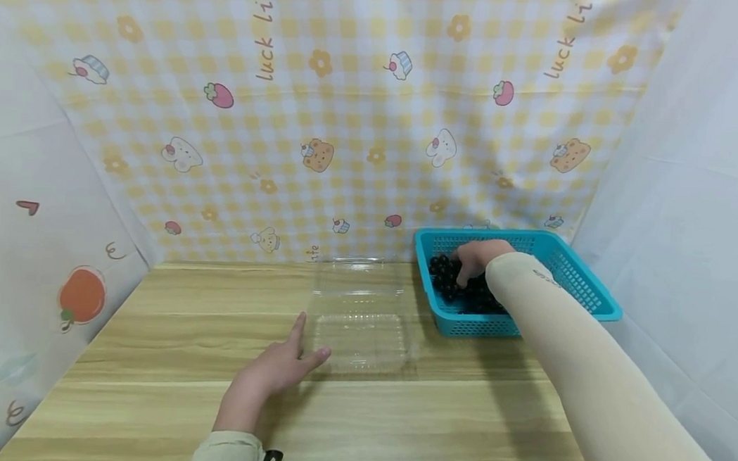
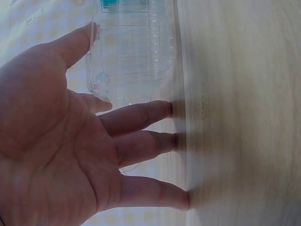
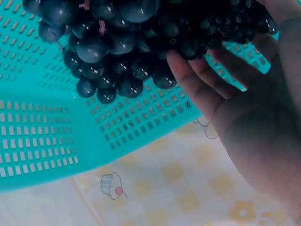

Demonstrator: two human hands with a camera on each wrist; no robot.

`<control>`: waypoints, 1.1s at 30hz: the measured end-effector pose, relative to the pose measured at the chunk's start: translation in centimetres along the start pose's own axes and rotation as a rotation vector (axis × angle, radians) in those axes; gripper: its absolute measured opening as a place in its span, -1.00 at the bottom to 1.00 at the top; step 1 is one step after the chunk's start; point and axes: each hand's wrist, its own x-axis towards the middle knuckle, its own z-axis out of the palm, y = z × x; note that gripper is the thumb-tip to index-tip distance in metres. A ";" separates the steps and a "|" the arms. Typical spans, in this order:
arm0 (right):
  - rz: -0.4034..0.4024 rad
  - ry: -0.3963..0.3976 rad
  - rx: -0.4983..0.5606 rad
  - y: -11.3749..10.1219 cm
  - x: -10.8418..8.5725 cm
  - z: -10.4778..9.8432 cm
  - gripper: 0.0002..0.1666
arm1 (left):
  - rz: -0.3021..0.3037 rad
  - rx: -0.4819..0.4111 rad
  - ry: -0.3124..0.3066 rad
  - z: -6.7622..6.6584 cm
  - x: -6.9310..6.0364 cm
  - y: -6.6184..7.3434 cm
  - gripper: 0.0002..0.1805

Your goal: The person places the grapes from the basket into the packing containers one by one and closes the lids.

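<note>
Dark grapes (image 1: 447, 281) lie in a turquoise perforated basket (image 1: 477, 327) at the right. My right hand (image 1: 482, 255) reaches in over the rim and grips at the bunch; in the right wrist view, the fingers (image 3: 197, 84) meet the dark grapes (image 3: 117, 47), some fingertips hidden behind them. A clear plastic container (image 1: 362, 339) stands open on the table, its lid (image 1: 360, 278) toward the back. At its left side is my left hand (image 1: 278, 366), fingers spread, index finger and thumb at the container's edge. In the left wrist view, this hand (image 2: 80, 136) has its thumb against the clear plastic (image 2: 131, 52).
The wooden table (image 1: 178, 346) runs back to a yellow checked cloth (image 1: 350, 116) with printed figures. White cloth hangs on the left (image 1: 30, 167) and right (image 1: 694, 208), the right one close beside the basket.
</note>
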 end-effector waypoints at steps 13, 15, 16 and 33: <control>-0.055 0.023 -0.014 0.4 0.4 0.4 0.01 | -0.004 -0.013 -0.001 -0.1 0.0 0.2 0.14; -0.052 0.029 -0.020 0.4 0.5 0.5 0.00 | -0.003 -0.016 -0.001 -0.1 0.0 0.2 0.14; -0.049 0.030 -0.024 0.4 0.5 0.6 0.00 | -0.002 -0.017 -0.001 -0.1 0.0 0.2 0.14; -0.174 0.037 -0.008 1.0 -0.8 -0.9 -0.56 | 0.010 -0.042 0.003 0.1 0.1 -0.2 0.15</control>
